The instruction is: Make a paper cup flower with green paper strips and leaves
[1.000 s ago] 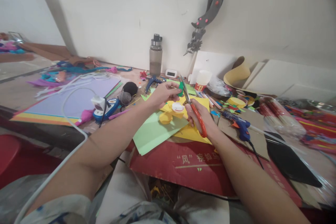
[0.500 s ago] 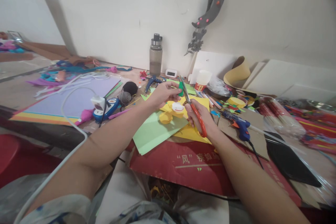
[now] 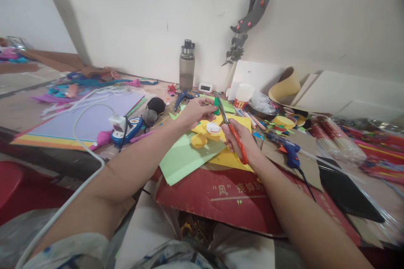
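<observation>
Between its fingertips my left hand (image 3: 199, 111) pinches a small green piece (image 3: 216, 105). My right hand (image 3: 239, 136) is closed on the orange-handled scissors (image 3: 237, 139), whose blades point up and away beside the green piece. Whether the blades touch the piece is too small to tell. Below the hands lie yellow paper (image 3: 232, 160), a light green sheet (image 3: 186, 162), a round yellow piece (image 3: 199, 140) and a white-topped yellow piece (image 3: 213, 128). These rest above a red board (image 3: 202, 195).
A bottle (image 3: 187, 67) and a small white clock (image 3: 205, 88) stand near the wall. Right of my hands are a paper cup (image 3: 243, 96) and a blue glue gun (image 3: 293, 155). Left lie a blue device (image 3: 128, 131) with a cable and purple paper (image 3: 78, 119).
</observation>
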The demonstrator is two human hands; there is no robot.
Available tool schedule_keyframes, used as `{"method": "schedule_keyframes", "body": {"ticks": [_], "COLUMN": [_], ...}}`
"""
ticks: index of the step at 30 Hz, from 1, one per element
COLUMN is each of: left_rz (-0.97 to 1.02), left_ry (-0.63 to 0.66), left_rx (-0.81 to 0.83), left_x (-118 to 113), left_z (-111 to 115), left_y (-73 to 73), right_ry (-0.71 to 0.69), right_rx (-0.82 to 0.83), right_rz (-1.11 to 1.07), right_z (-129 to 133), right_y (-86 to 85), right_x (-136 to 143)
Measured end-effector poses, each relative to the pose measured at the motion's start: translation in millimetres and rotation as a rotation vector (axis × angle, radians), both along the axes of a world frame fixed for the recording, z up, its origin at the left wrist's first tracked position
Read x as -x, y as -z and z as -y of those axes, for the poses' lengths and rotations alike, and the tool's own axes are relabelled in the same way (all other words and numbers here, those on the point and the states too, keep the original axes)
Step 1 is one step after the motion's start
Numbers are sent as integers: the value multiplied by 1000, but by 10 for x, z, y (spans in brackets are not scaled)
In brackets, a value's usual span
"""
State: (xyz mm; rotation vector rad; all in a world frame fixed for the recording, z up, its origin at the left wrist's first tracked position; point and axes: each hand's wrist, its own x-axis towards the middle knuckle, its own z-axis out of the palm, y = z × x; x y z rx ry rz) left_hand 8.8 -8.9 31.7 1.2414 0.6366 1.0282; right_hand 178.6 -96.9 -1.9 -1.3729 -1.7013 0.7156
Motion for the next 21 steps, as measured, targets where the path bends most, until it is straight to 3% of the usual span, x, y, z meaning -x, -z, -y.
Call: {"method": "schedule_keyframes", "body": {"ticks": [21], "left_rz": [1], "left_ry": [-12], "left_rx": [40], "left_x": [-5], "left_z": [12], "left_y": [-18], "right_ry": [-15], "right_rx": [27], "right_rz": [-24], "right_z": [46], "right_y": [-40], "right_x": [40]}}
